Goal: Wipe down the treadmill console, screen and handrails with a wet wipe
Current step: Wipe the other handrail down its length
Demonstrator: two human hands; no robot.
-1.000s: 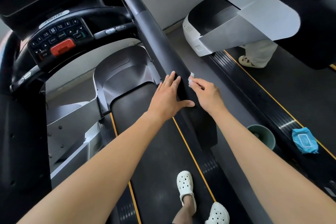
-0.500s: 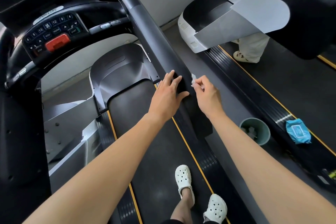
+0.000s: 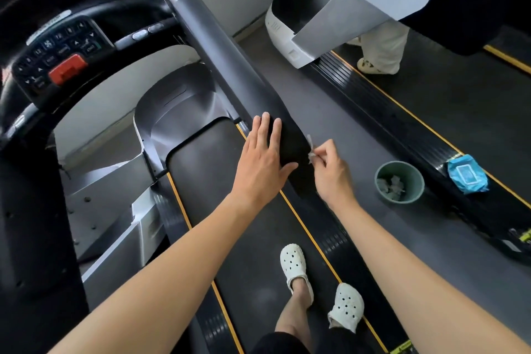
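The treadmill's right handrail [image 3: 218,46] runs as a dark sloping bar from the top left down to the centre. My left hand [image 3: 263,158] lies flat on its lower black end, fingers spread. Just to the right, my right hand [image 3: 330,169] pinches a small crumpled white wet wipe [image 3: 311,146] against the rail's outer edge. The console [image 3: 57,57], with its buttons and a red stop key, sits at the upper left. The screen above it is mostly out of frame.
A green bin [image 3: 400,181] with used wipes stands on the floor to the right. A blue wet-wipe pack [image 3: 467,173] lies on the neighbouring treadmill's side rail [image 3: 402,129], where another person's legs [image 3: 382,49] stand. My feet in white clogs [image 3: 296,267] are on the belt.
My view has tilted down and right, bringing the bin further into sight. My right hand slid slightly down the rail edge with the wipe; the left hand stayed flat on the rail.
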